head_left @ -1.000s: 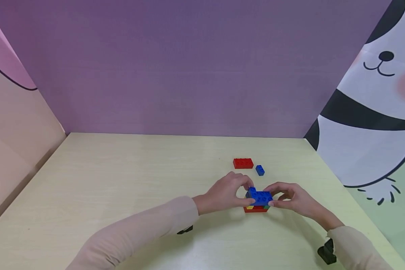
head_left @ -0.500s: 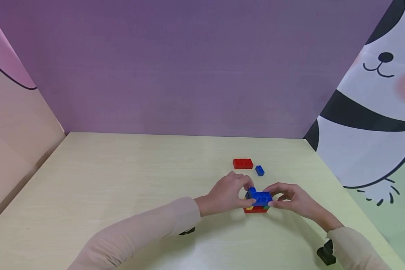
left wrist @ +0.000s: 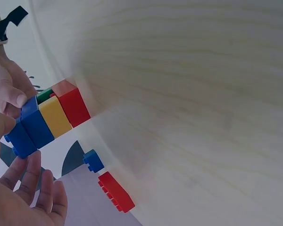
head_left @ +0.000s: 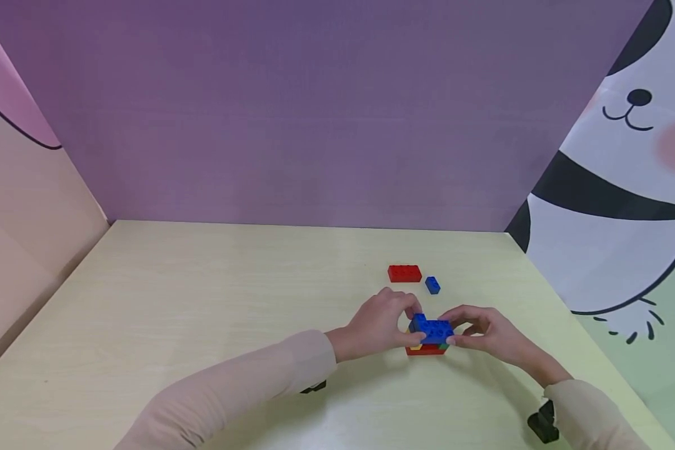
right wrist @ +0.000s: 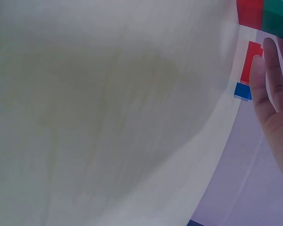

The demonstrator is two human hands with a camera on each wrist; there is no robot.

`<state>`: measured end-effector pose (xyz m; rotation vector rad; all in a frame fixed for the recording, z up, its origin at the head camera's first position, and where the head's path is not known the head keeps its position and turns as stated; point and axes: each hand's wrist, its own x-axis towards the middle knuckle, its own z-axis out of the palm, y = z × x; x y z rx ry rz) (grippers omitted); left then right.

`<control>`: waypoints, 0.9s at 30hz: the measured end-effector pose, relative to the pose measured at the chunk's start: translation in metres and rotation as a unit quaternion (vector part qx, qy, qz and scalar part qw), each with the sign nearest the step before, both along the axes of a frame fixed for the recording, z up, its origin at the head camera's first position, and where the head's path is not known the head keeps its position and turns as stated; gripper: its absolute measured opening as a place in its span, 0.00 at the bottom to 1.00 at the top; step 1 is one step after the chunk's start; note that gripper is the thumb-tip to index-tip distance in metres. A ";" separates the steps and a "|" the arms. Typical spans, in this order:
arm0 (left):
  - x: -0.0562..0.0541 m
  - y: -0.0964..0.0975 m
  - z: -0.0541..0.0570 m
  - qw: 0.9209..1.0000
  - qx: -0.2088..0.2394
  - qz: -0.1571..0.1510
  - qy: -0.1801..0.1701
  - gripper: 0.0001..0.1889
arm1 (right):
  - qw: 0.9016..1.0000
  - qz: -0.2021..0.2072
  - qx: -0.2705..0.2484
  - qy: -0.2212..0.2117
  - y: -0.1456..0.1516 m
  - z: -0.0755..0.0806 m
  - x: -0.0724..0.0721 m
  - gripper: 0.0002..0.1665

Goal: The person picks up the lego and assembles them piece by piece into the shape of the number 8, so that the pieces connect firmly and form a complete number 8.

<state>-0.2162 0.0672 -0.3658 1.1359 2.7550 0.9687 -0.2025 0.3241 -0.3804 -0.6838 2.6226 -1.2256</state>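
"Pinching what with the left grip [head_left: 378, 322]?"

"Got the small top blue brick [head_left: 419, 320]. With the right grip [head_left: 485, 331], the right end of the wide blue brick [head_left: 439, 332] lol."

"Stacked on what?"

"Yellow brick [left wrist: 55, 115] and green brick [left wrist: 45, 96], then red base [head_left: 425, 350], toward the right of the table [head_left: 230, 281]. Plus a loose red brick [head_left: 404, 274] and loose blue brick [head_left: 433, 285] farther off."

Stack [head_left: 432, 332]: on your worktop [head_left: 230, 281], between your left hand [head_left: 377, 322] and right hand [head_left: 484, 331]
Left loose brick [head_left: 404, 274]: behind your stack
Right loose brick [head_left: 432, 285]: also behind the stack, nearer you
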 end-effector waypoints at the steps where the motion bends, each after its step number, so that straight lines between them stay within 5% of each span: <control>1: 0.000 0.000 0.000 1.000 0.000 0.001 -0.002 0.17 | 1.000 -0.001 0.001 -0.001 0.000 0.000 0.000 0.20; 27: -0.003 0.000 -0.001 1.000 0.013 -0.004 -0.018 0.17 | 1.000 0.020 0.013 -0.002 -0.004 0.006 -0.002 0.20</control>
